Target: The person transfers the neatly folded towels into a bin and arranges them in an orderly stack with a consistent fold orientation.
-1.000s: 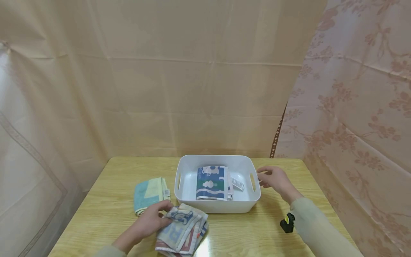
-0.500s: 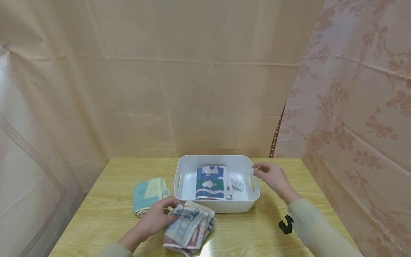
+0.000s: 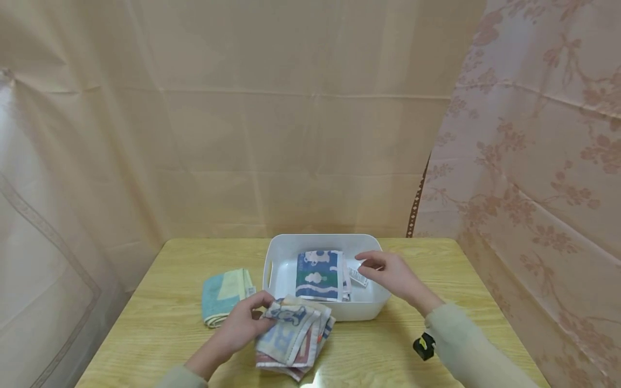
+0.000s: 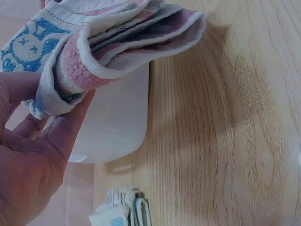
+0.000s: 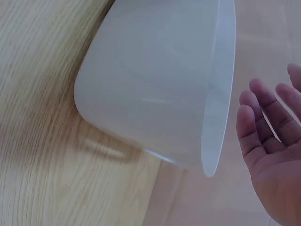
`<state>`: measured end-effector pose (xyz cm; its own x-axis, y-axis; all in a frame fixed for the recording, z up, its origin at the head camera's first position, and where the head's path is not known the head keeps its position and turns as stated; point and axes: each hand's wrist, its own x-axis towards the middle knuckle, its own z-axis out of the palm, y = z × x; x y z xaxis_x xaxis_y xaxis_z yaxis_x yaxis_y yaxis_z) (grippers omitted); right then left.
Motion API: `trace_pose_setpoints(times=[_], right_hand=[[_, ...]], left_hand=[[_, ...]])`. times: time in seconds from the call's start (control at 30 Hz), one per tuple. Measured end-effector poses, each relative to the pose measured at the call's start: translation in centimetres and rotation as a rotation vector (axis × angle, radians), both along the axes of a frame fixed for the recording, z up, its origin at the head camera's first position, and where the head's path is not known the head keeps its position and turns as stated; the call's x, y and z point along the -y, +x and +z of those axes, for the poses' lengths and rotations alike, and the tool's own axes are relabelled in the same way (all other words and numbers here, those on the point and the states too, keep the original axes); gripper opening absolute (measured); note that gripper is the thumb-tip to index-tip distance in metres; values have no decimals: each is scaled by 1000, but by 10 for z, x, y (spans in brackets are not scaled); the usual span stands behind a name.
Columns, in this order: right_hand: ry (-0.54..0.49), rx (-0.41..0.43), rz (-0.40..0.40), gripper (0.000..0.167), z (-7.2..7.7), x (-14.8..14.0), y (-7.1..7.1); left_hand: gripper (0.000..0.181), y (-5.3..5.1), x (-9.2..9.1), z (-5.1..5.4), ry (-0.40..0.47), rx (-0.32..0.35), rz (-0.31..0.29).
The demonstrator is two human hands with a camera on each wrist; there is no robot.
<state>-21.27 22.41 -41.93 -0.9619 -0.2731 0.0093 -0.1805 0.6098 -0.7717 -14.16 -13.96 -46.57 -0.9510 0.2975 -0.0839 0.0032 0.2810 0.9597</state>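
Observation:
My left hand (image 3: pixel 246 322) pinches a folded towel (image 3: pixel 291 331) by its upper left corner, thumb and fingers on either side of the layers. The towel, patterned in blue, white and pink, hangs just before the front wall of a white plastic basket (image 3: pixel 339 311). Seen from the left wrist, the towel's folded edges (image 4: pixel 141 52) fan apart above the table. Over the basket's right side hovers my right hand (image 3: pixel 388 274), fingers loosely bent and holding nothing. Inside the basket lies a blue, green and white folded towel (image 3: pixel 317 276) with a paper tag (image 3: pixel 358 277) beside it.
A teal and yellow folded towel (image 3: pixel 225 297) lies on the wooden table (image 3: pixel 165 312), left of the basket. Beige curtains (image 3: pixel 291 134) hang behind the table, and a floral curtain (image 3: pixel 543 188) stands along the right. A black device (image 3: pixel 424 346) is on the right sleeve.
My left hand has carried the towel right and slightly forward, up to the basket's front. The right hand has moved left from beside the basket to over its right rim.

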Motion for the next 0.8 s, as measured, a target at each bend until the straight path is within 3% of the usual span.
trace_pose_setpoints(times=[0.27, 0.47, 0.8], right_hand=[[-17, -31, 142, 37, -1, 14, 10], [-34, -28, 259, 43, -2, 23, 16], [-52, 0, 327, 52, -3, 35, 22]], left_hand=[[21, -1, -5, 2, 77, -24, 42], [24, -2, -8, 4, 141, -4, 92], [32, -5, -13, 8, 209, 19, 160]])
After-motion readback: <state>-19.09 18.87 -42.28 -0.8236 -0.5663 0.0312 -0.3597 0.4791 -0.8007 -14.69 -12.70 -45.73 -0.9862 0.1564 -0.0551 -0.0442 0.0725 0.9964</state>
